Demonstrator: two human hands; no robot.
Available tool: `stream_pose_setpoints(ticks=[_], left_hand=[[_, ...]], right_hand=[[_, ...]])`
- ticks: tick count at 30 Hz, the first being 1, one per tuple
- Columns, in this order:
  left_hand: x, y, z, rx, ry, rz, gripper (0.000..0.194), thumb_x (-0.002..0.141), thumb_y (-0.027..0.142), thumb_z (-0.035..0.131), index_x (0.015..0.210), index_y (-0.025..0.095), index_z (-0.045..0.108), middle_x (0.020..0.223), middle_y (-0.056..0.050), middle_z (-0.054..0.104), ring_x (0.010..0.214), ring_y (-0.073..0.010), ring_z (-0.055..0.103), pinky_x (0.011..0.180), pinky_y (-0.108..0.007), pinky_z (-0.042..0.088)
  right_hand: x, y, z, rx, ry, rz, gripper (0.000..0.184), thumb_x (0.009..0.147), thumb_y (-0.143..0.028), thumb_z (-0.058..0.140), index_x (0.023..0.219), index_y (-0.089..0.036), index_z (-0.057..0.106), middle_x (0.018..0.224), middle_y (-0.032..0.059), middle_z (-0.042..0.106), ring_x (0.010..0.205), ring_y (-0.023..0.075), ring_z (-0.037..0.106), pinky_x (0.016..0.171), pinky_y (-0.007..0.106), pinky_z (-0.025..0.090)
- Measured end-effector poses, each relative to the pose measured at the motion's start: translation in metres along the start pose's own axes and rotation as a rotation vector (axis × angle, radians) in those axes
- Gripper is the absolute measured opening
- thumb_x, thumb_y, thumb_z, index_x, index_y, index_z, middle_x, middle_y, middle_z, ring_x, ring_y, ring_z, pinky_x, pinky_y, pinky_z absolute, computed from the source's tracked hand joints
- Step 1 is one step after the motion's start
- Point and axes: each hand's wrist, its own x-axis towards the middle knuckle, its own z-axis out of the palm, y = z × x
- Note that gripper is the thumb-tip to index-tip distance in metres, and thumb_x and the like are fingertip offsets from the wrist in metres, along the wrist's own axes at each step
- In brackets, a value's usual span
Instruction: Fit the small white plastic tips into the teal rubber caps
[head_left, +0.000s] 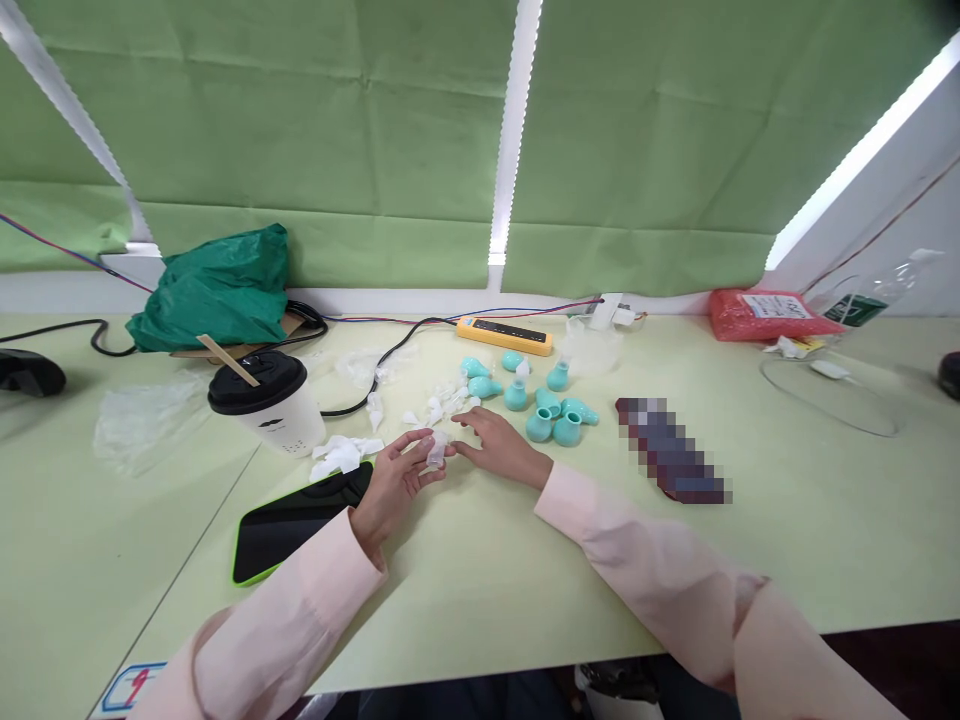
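Observation:
My left hand is closed around a small clear plastic piece, pinched at the fingertips. My right hand lies palm down on the pale green table, its fingers touching the same clear piece. Several small white and clear plastic pieces are scattered just beyond my fingers. A cluster of teal bulb-shaped parts stands right of my right hand.
A paper cup with a black lid and wooden stick stands at left, a black phone in a green case near my left wrist. A green bag, a yellow power strip, cables, a red packet and a pixelated dark object lie around.

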Motion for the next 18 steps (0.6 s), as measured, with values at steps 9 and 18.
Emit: stream_pose_setpoints(ticks=[9, 18], left_hand=[[0.002, 0.013, -0.009, -0.065, 0.059, 0.032, 0.031, 0.07, 0.018, 0.053, 0.1, 0.012, 0.051, 0.079, -0.008, 0.061, 0.065, -0.0108, 0.055, 0.062, -0.023, 0.046], [0.006, 0.012, -0.018, -0.155, 0.118, 0.14, 0.028, 0.07, 0.031, 0.052, 0.095, 0.017, 0.051, 0.064, 0.0, 0.05, 0.053, -0.0092, 0.047, 0.047, -0.021, 0.04]], right_hand=[[0.023, -0.003, 0.019, -0.081, -0.073, 0.031, 0.018, 0.07, -0.029, 0.053, 0.082, -0.016, 0.057, 0.078, 0.0043, 0.057, 0.074, 0.0166, 0.053, 0.058, 0.024, 0.037], [0.034, -0.015, 0.019, -0.155, -0.023, 0.02, 0.032, 0.079, -0.038, 0.04, 0.104, -0.021, 0.049, 0.094, 0.0055, 0.051, 0.087, 0.0179, 0.047, 0.064, 0.026, 0.038]])
